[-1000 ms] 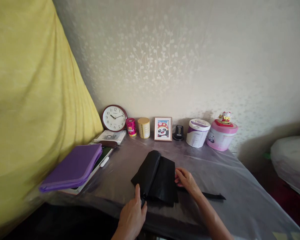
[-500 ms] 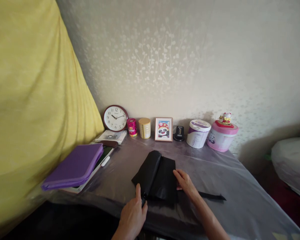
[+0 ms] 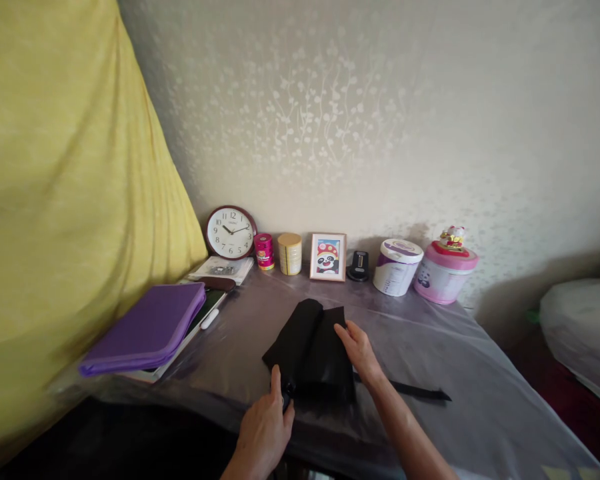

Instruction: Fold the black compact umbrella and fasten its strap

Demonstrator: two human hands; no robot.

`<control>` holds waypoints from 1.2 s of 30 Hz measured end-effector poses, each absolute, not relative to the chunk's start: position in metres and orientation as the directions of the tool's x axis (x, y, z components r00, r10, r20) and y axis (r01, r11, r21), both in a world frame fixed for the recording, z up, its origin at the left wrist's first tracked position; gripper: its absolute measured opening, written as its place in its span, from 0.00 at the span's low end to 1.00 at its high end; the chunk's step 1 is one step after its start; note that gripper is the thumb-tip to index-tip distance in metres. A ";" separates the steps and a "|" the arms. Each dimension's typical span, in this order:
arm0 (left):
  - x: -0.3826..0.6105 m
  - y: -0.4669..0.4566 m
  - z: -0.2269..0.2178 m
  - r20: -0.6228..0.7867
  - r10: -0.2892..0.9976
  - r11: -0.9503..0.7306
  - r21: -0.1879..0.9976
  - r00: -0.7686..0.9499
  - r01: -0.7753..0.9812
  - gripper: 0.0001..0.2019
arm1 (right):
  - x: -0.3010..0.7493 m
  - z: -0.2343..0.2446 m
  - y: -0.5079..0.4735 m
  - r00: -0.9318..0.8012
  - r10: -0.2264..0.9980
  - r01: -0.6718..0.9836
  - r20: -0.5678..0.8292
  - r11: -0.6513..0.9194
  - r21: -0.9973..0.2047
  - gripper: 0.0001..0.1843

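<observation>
Folded black umbrella [image 3: 310, 353] lies flat near the front edge of the table [image 3: 480, 373], roughly mid-width. Left hand [image 3: 265, 430] grips its near end, thumb up along the fabric. Right hand [image 3: 357, 347] rests open, fingers flat on the canopy's right side. Black strap [image 3: 420, 392] trails right across the table. Purple folder [image 3: 147, 331] sits at the left edge; wall clock [image 3: 230, 231] leans at the back edge.

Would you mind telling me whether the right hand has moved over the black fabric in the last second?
Yes. The right hand has slid left and away, from the black fabric's right edge onto its top, toward the panda picture.
</observation>
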State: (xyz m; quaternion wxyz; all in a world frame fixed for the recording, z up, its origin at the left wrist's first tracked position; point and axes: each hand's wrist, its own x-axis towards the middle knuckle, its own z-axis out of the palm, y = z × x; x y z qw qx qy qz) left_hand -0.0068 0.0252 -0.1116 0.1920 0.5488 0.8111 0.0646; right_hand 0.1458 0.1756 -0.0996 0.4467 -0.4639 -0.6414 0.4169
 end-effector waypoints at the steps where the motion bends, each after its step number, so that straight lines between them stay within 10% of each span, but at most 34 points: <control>1: -0.007 0.025 -0.112 -0.241 0.915 0.389 0.318 -0.323 0.865 0.30 | 0.141 -0.095 0.177 -0.180 0.965 0.209 0.193 0.229 -0.951 0.17; 28: -0.013 0.024 -0.116 -0.258 0.918 0.374 0.306 -0.301 0.876 0.29 | 0.039 -0.096 0.186 -0.240 0.969 0.654 0.057 0.205 -0.728 0.18; 36: -0.017 0.016 -0.117 -0.197 0.929 0.369 0.439 -0.313 0.819 0.32 | 0.041 -0.098 0.185 -0.381 0.924 0.486 0.041 0.237 -0.841 0.15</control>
